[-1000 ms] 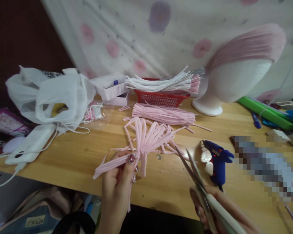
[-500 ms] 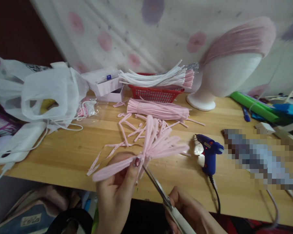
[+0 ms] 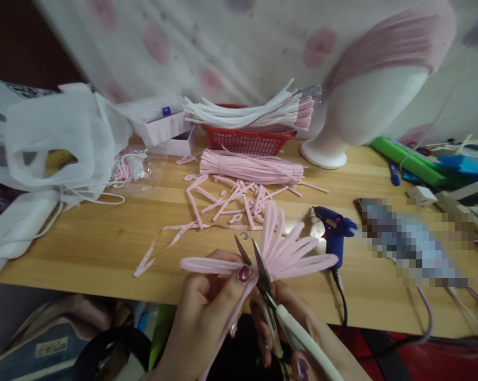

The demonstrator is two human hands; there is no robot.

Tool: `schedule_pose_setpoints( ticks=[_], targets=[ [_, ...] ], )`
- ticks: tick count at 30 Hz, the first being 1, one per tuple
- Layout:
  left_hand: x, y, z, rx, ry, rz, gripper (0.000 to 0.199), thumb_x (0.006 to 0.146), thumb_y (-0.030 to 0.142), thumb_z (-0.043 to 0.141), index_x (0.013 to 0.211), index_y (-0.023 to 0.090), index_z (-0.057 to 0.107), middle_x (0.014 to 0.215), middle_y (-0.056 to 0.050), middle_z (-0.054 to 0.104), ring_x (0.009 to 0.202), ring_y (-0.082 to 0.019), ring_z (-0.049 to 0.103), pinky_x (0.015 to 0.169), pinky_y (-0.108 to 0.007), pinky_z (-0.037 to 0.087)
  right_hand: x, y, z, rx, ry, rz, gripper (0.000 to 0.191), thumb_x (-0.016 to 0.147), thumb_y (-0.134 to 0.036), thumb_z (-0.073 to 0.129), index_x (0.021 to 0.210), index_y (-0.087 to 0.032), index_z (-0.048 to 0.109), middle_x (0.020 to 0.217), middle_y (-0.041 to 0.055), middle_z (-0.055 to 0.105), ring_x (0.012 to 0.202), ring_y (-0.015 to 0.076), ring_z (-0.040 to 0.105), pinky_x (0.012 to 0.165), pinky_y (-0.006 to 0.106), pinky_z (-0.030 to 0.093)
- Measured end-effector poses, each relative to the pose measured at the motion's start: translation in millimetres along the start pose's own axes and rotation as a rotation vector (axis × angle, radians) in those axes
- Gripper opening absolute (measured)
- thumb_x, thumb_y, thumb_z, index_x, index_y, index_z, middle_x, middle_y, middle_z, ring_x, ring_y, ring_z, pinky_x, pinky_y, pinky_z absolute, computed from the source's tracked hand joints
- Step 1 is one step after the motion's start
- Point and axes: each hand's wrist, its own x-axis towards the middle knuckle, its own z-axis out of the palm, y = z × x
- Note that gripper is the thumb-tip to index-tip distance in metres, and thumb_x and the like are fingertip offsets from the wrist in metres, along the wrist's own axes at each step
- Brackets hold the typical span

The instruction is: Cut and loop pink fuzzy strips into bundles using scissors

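Observation:
My left hand (image 3: 215, 301) pinches a cluster of pink pipe-cleaner loops (image 3: 288, 248) at its gathered base. One loop points left over my fingers and the others fan out to the right; a loose strand trails below my thumb. In my right hand (image 3: 278, 328) is a pair of scissors (image 3: 266, 283) with pale handles. Its blades are spread and sit at the base of the loops, close to my left thumb. Whether they touch the pink stems I cannot tell.
Cut pink pieces (image 3: 239, 198), a measuring tape (image 3: 175, 233) and a pink pipe-cleaner bundle (image 3: 250, 168) lie ahead. Behind are a red basket (image 3: 246, 142) and a white foam head (image 3: 366, 116). A blue glue gun (image 3: 334, 235) stands right, its cord running off the table's front edge.
The loops and both hands have shifted right and slightly down in the view. The scissor blades, closed together before, are now spread apart and reach further up beside the loops' base.

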Motion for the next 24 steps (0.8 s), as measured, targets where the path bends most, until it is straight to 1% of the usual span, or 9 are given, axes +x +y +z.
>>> schedule_pose_setpoints(
  ticks=[2,4,6,9,12,15,18,20,24],
  targets=[
    [0.4,1.9,-0.6,0.013,0.016,-0.017,0.039,0.069,0.053,0.088,0.076,0.017,0.073,0.048,0.005,0.049,0.039,-0.004,0.032,0.038,-0.017,0.020,2.4,1.0,1.2,0.083,-0.047,0.011,0.064,0.065,-0.080,0.078,0.099,-0.028,0.062,0.079,0.0005,0.057,0.063,0.0162,0.050,0.059,0.030,0.049],
    [1.6,5.0,-0.7,0.042,0.044,-0.035,0.036,0.069,0.049,0.088,0.076,0.017,0.074,0.049,0.005,0.051,0.038,-0.003,0.032,0.038,-0.018,0.019,1.7,1.6,3.1,0.054,-0.003,0.002,0.065,0.066,-0.077,0.079,0.103,-0.026,0.063,0.081,0.0012,0.057,0.067,0.0175,0.051,0.063,0.031,0.049],
    [3.1,8.4,-0.7,0.079,0.020,-0.051,0.036,0.069,0.049,0.087,0.073,0.017,0.073,0.049,0.005,0.050,0.038,-0.003,0.031,0.038,-0.018,0.018,-1.1,0.4,5.7,0.000,0.066,0.021,0.070,0.064,-0.075,0.082,0.108,-0.023,0.065,0.084,0.0030,0.059,0.073,0.0202,0.054,0.067,0.033,0.050],
    [4.8,12.8,-1.3,0.119,0.002,-0.048,0.034,0.067,0.048,0.087,0.069,0.017,0.072,0.044,0.006,0.045,0.037,-0.004,0.030,0.038,-0.020,0.018,-4.9,-5.2,8.9,-0.055,0.138,0.057,0.068,0.064,-0.067,0.086,0.111,-0.021,0.068,0.089,0.0043,0.062,0.079,0.0221,0.057,0.074,0.034,0.053],
    [5.8,16.2,-2.9,0.148,0.027,-0.029,0.029,0.066,0.044,0.088,0.068,0.018,0.076,0.043,0.006,0.044,0.038,-0.006,0.031,0.038,-0.020,0.019,-5.5,-11.0,9.3,-0.081,0.165,0.081,0.067,0.063,-0.062,0.088,0.113,-0.020,0.070,0.087,0.0030,0.062,0.076,0.0210,0.057,0.077,0.035,0.055],
    [8.4,18.4,-6.7,0.222,-0.020,-0.017,0.025,0.070,0.042,0.085,0.065,0.019,0.079,0.044,0.004,0.045,0.040,-0.006,0.030,0.038,-0.020,0.021,-5.5,-12.8,6.1,-0.141,0.188,0.109,0.061,0.066,-0.060,0.088,0.108,-0.020,0.071,0.081,0.0017,0.062,0.071,0.0190,0.055,0.077,0.035,0.055],
    [13.4,18.7,-12.2,0.296,-0.087,0.015,0.024,0.073,0.040,0.084,0.065,0.019,0.080,0.047,0.001,0.052,0.040,-0.007,0.031,0.037,-0.020,0.022,-7.8,-11.5,0.9,-0.179,0.160,0.116,0.059,0.069,-0.063,0.084,0.108,-0.020,0.070,0.081,0.0026,0.062,0.072,0.0199,0.056,0.074,0.034,0.055],
    [17.0,18.6,-15.0,0.302,-0.128,0.044,0.022,0.072,0.039,0.086,0.066,0.019,0.080,0.049,0.000,0.056,0.039,-0.007,0.032,0.036,-0.020,0.022,-10.2,-9.8,-2.9,-0.226,0.118,0.110,0.061,0.073,-0.064,0.080,0.113,-0.019,0.069,0.086,0.0053,0.065,0.075,0.0228,0.060,0.073,0.035,0.056],
    [21.3,19.0,-15.2,0.337,-0.173,0.078,0.024,0.075,0.040,0.084,0.066,0.019,0.080,0.050,-0.002,0.058,0.039,-0.009,0.035,0.035,-0.020,0.024,-14.7,-3.5,-10.4,-0.292,0.044,0.042,0.060,0.079,-0.063,0.073,0.120,-0.019,0.069,0.095,0.0103,0.072,0.084,0.0281,0.068,0.078,0.037,0.059]
  ],
)
